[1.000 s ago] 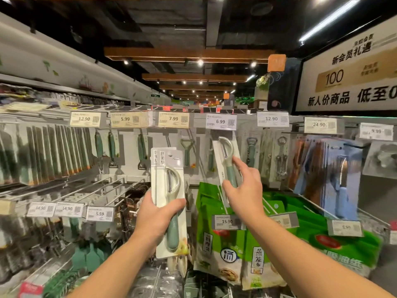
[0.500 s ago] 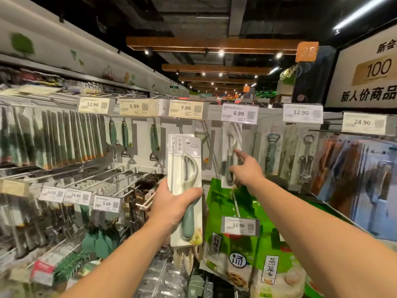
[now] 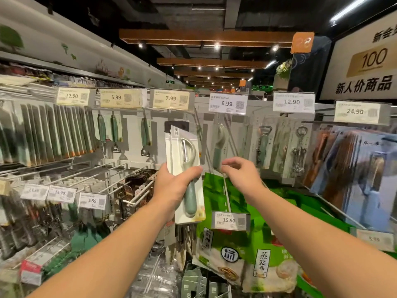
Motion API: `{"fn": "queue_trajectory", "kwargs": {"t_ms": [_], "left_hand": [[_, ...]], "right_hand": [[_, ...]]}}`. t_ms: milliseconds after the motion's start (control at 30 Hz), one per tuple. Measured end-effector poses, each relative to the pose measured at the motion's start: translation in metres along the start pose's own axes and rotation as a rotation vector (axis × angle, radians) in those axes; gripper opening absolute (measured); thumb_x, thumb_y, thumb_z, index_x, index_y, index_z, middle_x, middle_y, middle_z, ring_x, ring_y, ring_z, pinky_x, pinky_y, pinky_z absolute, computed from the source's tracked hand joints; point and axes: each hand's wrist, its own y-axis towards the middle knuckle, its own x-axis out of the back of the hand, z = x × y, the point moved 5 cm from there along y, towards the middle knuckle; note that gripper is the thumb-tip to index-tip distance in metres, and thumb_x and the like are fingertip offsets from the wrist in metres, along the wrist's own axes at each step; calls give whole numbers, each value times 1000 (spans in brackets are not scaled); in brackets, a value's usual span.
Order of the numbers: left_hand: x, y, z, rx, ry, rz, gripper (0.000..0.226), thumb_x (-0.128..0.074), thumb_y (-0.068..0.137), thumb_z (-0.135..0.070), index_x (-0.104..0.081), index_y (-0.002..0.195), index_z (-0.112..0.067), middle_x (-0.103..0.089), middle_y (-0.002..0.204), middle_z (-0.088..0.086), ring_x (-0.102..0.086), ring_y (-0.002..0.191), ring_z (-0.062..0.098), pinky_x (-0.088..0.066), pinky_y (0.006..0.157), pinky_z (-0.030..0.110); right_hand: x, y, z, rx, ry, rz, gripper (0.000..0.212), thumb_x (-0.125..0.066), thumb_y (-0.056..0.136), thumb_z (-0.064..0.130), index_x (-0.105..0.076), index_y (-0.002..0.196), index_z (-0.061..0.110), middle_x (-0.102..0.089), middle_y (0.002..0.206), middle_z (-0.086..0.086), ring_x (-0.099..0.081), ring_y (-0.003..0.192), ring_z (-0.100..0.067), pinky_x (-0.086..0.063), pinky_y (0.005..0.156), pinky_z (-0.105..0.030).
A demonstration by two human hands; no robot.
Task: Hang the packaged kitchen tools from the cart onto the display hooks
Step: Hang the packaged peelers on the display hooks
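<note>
My left hand [image 3: 173, 186] grips a packaged peeler [image 3: 185, 168] with a pale green handle on a white card, held upright in front of the display wall. There may be a second card behind it; I cannot tell. Another packaged peeler [image 3: 219, 147] hangs on the hook under the 6.99 price tag [image 3: 227, 103]. My right hand [image 3: 240, 175] hovers just below and right of that hanging pack, fingers loosely spread and holding nothing. The cart is not visible.
Other hooks carry green-handled tools [image 3: 107, 134], bottle openers [image 3: 263, 145] and corkscrews [image 3: 299, 151]. Bare hook rods [image 3: 120, 175] stick out at the lower left. Green bagged goods [image 3: 247, 244] hang below, behind a 15.90 tag [image 3: 229, 221].
My right hand pushed a peeler pack onto the 6.99 hook, let go and drew back toward me. My left hand kept its pack and moved up and to the right.
</note>
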Motion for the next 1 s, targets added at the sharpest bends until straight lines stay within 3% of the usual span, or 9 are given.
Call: {"fn": "queue_trajectory", "kwargs": {"t_ms": [200,300,433,500,600,633,733,900,1000], "left_hand": [[-2,2,3,29,-37,82,83,-95,49,-50,-65,122,-22,-80,106,5,-78,97,27,-62,92,55],[-1,2,-2,52,-49,112,87,-95,52,-60,-63,125,-25,-80,108,1,-77,100,25,-62,92,53],[9,2,-3,89,-34,168,51,-77,82,-61,-58,116,-29,-72,106,-4,-72,94,14,-59,75,33],[13,1,-2,125,-40,187,50,-66,86,-72,-55,116,-33,-65,107,-10,-66,93,10,-56,73,32],[16,2,2,160,-70,197,92,-62,66,-97,-58,133,-35,-69,130,-5,-69,115,23,-57,96,50],[16,1,1,142,-70,192,88,-65,66,-94,-60,130,-33,-74,124,-1,-73,110,24,-59,93,50],[18,-4,-5,93,-29,184,45,-65,89,-68,-62,114,-30,-80,93,0,-78,85,22,-65,78,45],[29,0,-5,31,31,163,33,-74,92,-55,-63,117,-35,-78,109,-1,-76,98,23,-61,88,45],[38,4,-6,31,55,151,32,-73,92,-54,-64,117,-36,-79,108,3,-77,97,29,-62,88,58]], "right_hand": [[-33,-56,30,143,225,94,20,-71,89,9,-73,96,28,-75,92,2,-72,94,-20,-63,83,-40],[-47,-76,38,268,45,151,43,-76,76,23,-67,117,33,-69,109,13,-64,103,-3,-53,94,-25],[-56,-88,50,295,-114,159,69,-87,73,34,-57,135,34,-58,128,19,-54,116,8,-42,96,-9],[-58,-91,52,249,-98,156,72,-88,73,30,-57,138,32,-58,128,21,-56,113,6,-46,96,-13],[-60,-91,50,125,32,133,64,-81,77,15,-59,134,30,-64,115,19,-68,95,-5,-59,91,-32],[-60,-91,49,94,97,120,60,-79,77,11,-60,131,29,-66,114,15,-70,94,-10,-60,91,-36],[-58,-90,44,25,215,48,54,-72,80,5,-60,127,27,-64,121,8,-71,100,-13,-60,87,-32],[-33,-90,37,108,-70,-161,56,-74,81,14,-53,129,34,-55,126,14,-53,116,-5,-45,104,-29],[-19,-96,31,134,-164,-227,58,-73,82,14,-53,134,28,-49,125,13,-47,116,-4,-38,105,-25]]}}
